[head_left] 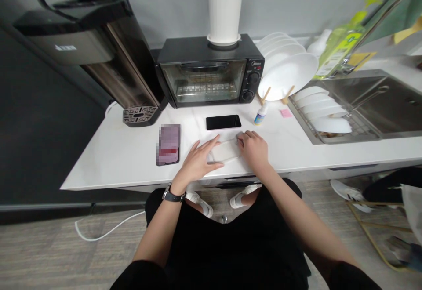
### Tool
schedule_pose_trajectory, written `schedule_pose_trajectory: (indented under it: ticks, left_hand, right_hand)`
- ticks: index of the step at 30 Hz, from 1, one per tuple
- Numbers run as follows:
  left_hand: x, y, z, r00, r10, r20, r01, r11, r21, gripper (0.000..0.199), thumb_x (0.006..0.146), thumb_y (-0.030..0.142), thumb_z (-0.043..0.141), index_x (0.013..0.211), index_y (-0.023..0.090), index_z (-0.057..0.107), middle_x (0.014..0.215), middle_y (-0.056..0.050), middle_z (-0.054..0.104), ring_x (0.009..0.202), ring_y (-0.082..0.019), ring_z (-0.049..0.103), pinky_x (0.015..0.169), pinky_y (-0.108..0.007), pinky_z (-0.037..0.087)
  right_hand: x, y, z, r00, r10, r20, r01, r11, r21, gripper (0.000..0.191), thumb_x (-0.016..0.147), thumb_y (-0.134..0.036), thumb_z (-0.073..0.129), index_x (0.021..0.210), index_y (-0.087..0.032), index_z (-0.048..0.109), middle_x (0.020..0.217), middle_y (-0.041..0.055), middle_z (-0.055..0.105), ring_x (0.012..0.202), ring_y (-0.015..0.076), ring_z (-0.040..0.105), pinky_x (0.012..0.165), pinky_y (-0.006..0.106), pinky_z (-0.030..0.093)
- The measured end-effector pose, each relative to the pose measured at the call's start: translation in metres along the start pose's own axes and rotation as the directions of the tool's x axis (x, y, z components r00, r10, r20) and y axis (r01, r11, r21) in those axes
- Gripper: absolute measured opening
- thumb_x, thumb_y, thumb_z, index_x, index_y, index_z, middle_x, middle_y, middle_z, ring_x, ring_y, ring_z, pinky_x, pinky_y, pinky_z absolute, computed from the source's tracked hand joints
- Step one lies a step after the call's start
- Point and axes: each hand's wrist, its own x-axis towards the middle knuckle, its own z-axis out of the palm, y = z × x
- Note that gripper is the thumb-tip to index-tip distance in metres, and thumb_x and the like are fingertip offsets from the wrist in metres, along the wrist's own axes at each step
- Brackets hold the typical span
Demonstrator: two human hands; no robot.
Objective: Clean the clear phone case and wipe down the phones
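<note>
Lying crosswise: clear phone case [226, 150], long axis left to right
Left hand [195, 161]: spread wide around left end
Right hand [255, 150]: curled at right end, grip unclear

The clear case [226, 150] is a thin, see-through, whitish rectangle with rounded corners, colourless enough that the white surface beneath shows through. A slightly raised, pale rim runs along its visible edges. It lies flat on the bench [108, 162], close to the near edge, with its long sides running roughly left to right and its right end angled a little toward the far side. The left and right ends are partly covered; the middle is in plain view.
</note>
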Motion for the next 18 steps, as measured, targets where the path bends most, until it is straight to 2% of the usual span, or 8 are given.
schedule_pose_trajectory:
  ticks: [2,5,8,11,14,18]
  left_hand:
    - [0.001,-0.001,0.000,1.000,-0.005,0.004,0.005,1.000,0.000,0.101,0.103,0.050,0.079,0.186,0.037,0.023,0.177,-0.006,0.061,0.167,-0.028,0.054,0.149,-0.058,0.018]
    - [0.001,-0.004,0.001,1.000,-0.002,-0.013,0.003,1.000,0.025,0.100,0.103,0.051,0.078,0.186,0.032,0.026,0.180,-0.009,0.056,0.166,-0.031,0.055,0.148,-0.057,0.022]
    - [0.001,-0.007,0.004,0.999,0.016,-0.034,-0.014,0.998,0.054,0.100,0.102,0.049,0.078,0.186,0.028,0.027,0.184,-0.012,0.050,0.166,-0.033,0.056,0.147,-0.056,0.025]
    - [0.000,-0.007,0.005,0.999,0.024,-0.031,-0.022,0.998,0.059,0.101,0.103,0.048,0.077,0.187,0.031,0.023,0.180,-0.009,0.057,0.164,-0.030,0.058,0.148,-0.055,0.025]
    - [-0.001,-0.004,0.005,0.999,0.019,-0.028,-0.018,0.998,0.053,0.101,0.104,0.049,0.077,0.187,0.034,0.022,0.176,-0.007,0.061,0.164,-0.030,0.058,0.148,-0.056,0.023]
    - [-0.002,0.000,0.003,1.000,0.010,-0.010,-0.010,0.999,0.053,0.099,0.105,0.051,0.076,0.187,0.034,0.023,0.177,-0.007,0.060,0.168,-0.030,0.052,0.149,-0.058,0.019]
  right_hand:
    - [0.005,-0.018,0.004,0.998,-0.051,0.028,0.050,0.998,0.048,0.027,0.112,-0.014,0.057,0.116,-0.013,0.084,0.121,0.0184,0.084,0.118,0.0318,0.073,0.095,0.038,0.053]
    - [0.005,-0.046,0.008,0.979,-0.192,0.064,0.179,0.969,0.170,0.024,0.110,-0.013,0.062,0.119,-0.015,0.084,0.124,0.0157,0.085,0.122,0.0298,0.074,0.103,0.037,0.055]
    - [0.000,-0.061,0.007,0.953,-0.288,0.095,0.248,0.920,0.303,0.023,0.110,-0.014,0.065,0.124,-0.016,0.083,0.132,0.0140,0.084,0.127,0.0278,0.075,0.109,0.035,0.055]
    - [-0.008,-0.055,0.003,0.942,-0.300,0.148,0.230,0.903,0.364,0.017,0.109,-0.016,0.070,0.114,-0.019,0.085,0.128,0.0096,0.086,0.122,0.0255,0.077,0.103,0.032,0.055]
    - [-0.016,-0.036,-0.004,0.951,-0.258,0.173,0.190,0.924,0.333,0.013,0.108,-0.020,0.073,0.104,-0.023,0.086,0.114,0.0047,0.087,0.111,0.0232,0.080,0.091,0.029,0.054]
    - [-0.022,-0.005,-0.013,0.978,-0.141,0.157,0.105,0.970,0.218,0.019,0.110,-0.019,0.068,0.105,-0.021,0.086,0.115,0.0079,0.086,0.112,0.0255,0.079,0.088,0.031,0.051]
